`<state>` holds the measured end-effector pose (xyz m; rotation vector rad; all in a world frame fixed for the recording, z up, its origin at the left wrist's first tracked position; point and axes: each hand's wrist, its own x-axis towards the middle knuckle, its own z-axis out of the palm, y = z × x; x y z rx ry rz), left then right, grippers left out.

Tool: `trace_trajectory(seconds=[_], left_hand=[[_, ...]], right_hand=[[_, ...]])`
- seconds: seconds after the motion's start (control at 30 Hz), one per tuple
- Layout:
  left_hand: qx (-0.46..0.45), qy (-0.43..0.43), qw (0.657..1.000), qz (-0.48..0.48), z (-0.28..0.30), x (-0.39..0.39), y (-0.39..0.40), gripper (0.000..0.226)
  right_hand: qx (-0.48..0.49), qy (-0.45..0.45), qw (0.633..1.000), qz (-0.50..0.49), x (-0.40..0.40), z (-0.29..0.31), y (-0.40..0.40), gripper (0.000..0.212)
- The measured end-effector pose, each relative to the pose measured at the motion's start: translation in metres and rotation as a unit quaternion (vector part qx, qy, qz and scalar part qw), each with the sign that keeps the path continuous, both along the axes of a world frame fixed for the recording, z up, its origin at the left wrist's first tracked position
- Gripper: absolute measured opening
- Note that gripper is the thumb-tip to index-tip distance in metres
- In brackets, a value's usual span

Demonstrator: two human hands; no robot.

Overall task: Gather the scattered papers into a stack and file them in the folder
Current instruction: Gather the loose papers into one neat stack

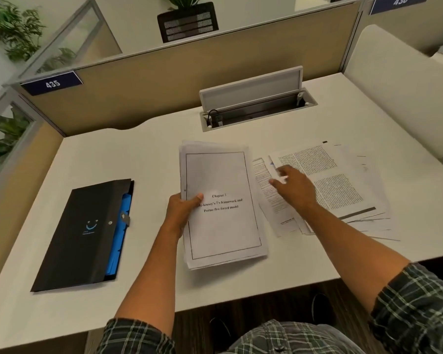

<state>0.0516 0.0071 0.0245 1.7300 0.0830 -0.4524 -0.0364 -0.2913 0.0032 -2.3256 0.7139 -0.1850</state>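
Counted on and around the pale cream office desk (87, 159)

Two hands show, the left hand (180, 213) and the right hand (293, 186). One black folder with blue inner pockets (85, 233) lies by the desk's left edge. Two groups of white printed papers show: one gathered stack with a bordered title page (223, 226) at the desk's middle, and one loose spread of text pages (343, 185) toward the right edge; the sheets in each overlap too much to count. One grey cable hatch with its lid raised (253, 100) sits at the far edge. Two dark blue number plates, 435 (52, 83) and 436 (400, 2), sit on the partitions.
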Motion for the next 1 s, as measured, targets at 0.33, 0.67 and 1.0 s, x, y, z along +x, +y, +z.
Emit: trace_trajectory(seconds=[0.33, 0.67, 1.0], left_hand=[[-0.013, 0.079, 0.996, 0.03, -0.038, -0.02, 0.0, 0.022], [0.047, -0.03, 0.997, 0.044, -0.047, -0.024, 0.0, 0.1], [0.031, -0.033, 0.999, 0.003, -0.05, -0.016, -0.001, 0.041]], right_hand=[[-0.219, 0.21, 0.953, -0.013, -0.03, -0.026, -0.013, 0.058], [-0.239, 0.2, 0.949, 0.038, -0.028, -0.02, -0.014, 0.012], [-0.204, 0.095, 0.967, 0.117, 0.002, 0.023, 0.051, 0.026]])
